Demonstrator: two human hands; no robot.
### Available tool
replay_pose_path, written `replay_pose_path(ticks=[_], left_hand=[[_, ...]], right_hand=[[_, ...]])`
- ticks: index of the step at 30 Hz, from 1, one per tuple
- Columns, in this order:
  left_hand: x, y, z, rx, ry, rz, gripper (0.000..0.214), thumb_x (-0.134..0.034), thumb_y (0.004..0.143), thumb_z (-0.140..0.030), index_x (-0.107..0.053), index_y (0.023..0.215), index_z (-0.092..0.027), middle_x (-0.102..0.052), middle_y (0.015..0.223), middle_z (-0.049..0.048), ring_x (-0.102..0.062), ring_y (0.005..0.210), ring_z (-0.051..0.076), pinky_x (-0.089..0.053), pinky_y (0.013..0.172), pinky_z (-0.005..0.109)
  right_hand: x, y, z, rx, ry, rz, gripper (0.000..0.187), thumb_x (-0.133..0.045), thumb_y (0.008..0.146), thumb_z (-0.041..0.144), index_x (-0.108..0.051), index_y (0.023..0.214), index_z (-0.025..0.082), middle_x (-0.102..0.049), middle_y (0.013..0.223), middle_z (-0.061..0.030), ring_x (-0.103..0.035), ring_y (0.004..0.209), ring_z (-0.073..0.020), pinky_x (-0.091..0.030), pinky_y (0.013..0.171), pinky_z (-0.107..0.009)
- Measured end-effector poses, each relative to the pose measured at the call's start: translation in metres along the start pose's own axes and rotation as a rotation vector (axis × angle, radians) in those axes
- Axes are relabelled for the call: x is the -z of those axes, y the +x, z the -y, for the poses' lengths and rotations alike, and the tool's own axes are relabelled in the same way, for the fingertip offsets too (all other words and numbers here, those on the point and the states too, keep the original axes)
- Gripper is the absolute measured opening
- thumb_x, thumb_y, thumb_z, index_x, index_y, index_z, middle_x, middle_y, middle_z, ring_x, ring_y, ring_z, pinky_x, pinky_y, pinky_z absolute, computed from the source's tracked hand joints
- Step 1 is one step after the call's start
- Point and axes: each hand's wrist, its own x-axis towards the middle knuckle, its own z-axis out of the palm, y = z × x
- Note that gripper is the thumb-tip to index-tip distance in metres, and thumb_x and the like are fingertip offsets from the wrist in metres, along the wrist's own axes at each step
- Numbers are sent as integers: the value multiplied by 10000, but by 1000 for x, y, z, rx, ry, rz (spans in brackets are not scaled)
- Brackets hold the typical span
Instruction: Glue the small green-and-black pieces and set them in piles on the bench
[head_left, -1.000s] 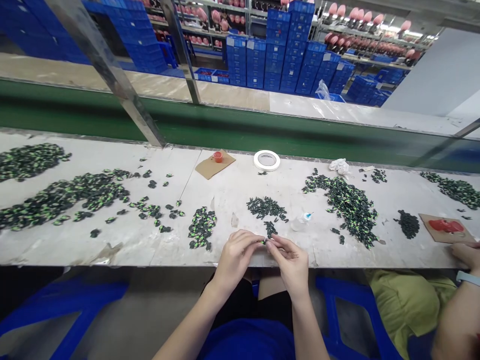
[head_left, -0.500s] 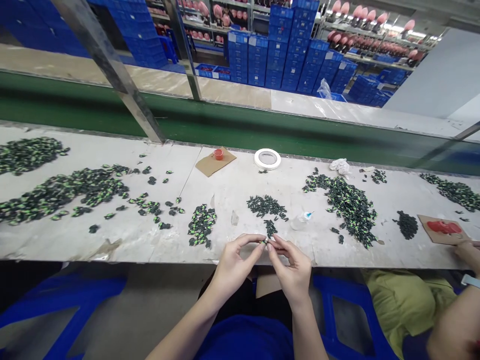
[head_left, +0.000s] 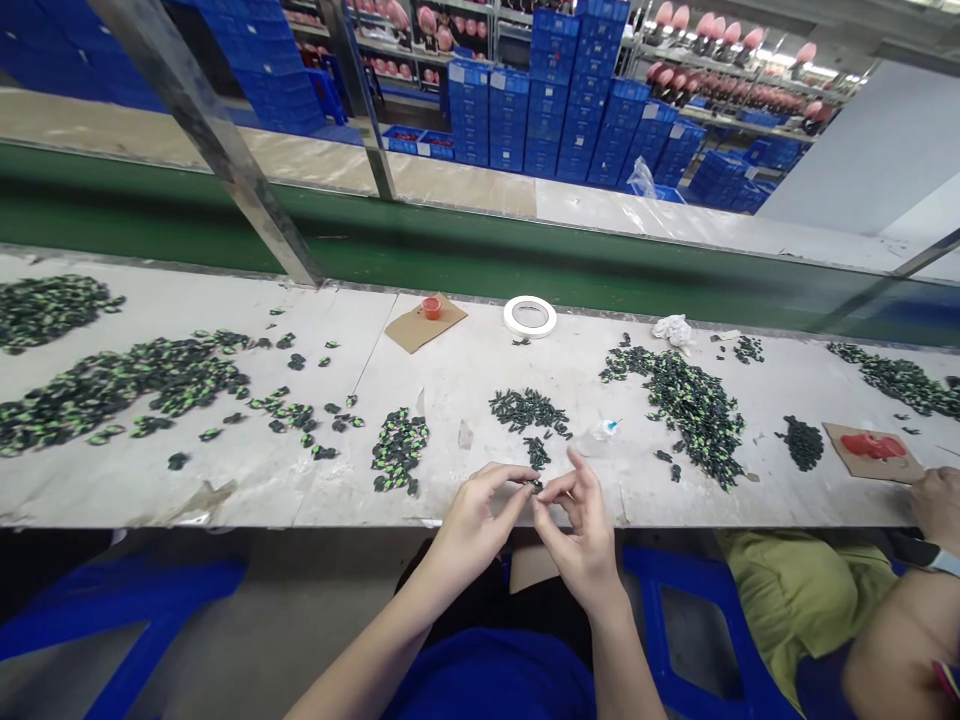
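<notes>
My left hand pinches a small dark part between thumb and forefinger at the bench's front edge. Close against it, the thumb and forefinger of my right hand are pressed together, with another finger raised. Whatever sits between those right fingertips is too small to make out. Just beyond my hands lie a little cluster of dark rod-like pieces and a larger pile of the same pieces. A clear bottle with a blue tip stands to their right. Left of my hands is a green-and-black pile of parts.
Larger piles of green-and-black parts spread left and right. A white tape roll and a red cup on cardboard lie behind. At right, a co-worker's hand is near cardboard with red material.
My right hand's fingers have lifted and spread somewhat, with one finger raised higher. My left hand keeps its pinch. The co-worker's hand has shifted at the right edge. The view has moved slightly.
</notes>
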Motion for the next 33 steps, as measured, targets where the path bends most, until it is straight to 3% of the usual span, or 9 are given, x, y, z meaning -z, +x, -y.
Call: replay_pose_path(ticks=[4, 9, 11, 14, 17, 23, 33], left_hand=[[-5, 3, 5, 26, -25, -3, 154, -576, 835, -259, -701, 908, -204, -737, 923, 56, -686, 906, 204, -541, 838, 319], [-6, 13, 29, 45, 72, -256, 169, -591, 833, -290, -722, 903, -209, -741, 923, 61, -678, 908, 222, -535, 854, 375], [-4, 13, 38, 35, 71, -304, 171, -596, 831, -302, -729, 886, -209, -741, 904, 58, -679, 890, 216, -547, 825, 358], [-1, 10, 46, 31, 41, -323, 178, -606, 826, -329, -736, 850, -208, -742, 869, 49, -685, 855, 202, -555, 799, 331], [-1, 6, 51, 51, 1, -342, 191, -630, 810, -358, -744, 832, -206, -744, 842, 47, -688, 827, 199, -561, 769, 317], [-1, 3, 55, 27, -64, -373, 189, -646, 803, -343, -753, 858, -197, -738, 816, 47, -679, 798, 188, -556, 753, 311], [1, 2, 59, -30, 10, -357, 167, -635, 820, -300, -752, 879, -198, -732, 817, 45, -668, 806, 178, -547, 771, 311]], right_hand=[[-1, -1, -6, 30, -38, -135, 599, -582, 839, 144, -363, 1385, 256, -561, 774, 14, -612, 747, -128, -561, 705, -263], [10, 5, -23, 8, -221, -376, 480, -586, 861, 231, -436, 1316, 203, -592, 912, -53, -609, 844, -164, -540, 678, -286], [23, 3, -26, 8, -330, -409, 432, -590, 862, 269, -484, 1274, 194, -605, 933, -66, -604, 842, -173, -532, 681, -303], [41, -2, -25, -35, -482, -303, 291, -569, 876, 311, -605, 1143, 204, -632, 925, -72, -605, 815, -186, -521, 685, -325], [46, -7, -24, -92, -539, -151, 215, -536, 894, 336, -690, 999, 227, -654, 914, -79, -611, 851, -218, -517, 729, -358], [30, 2, -28, -89, -574, -24, 209, -539, 892, 327, -725, 958, 255, -665, 882, -73, -590, 860, -247, -499, 744, -377], [4, 30, -30, -94, -603, 22, 216, -531, 889, 258, -736, 956, 245, -637, 860, -66, -625, 825, -222, -513, 742, -337]])
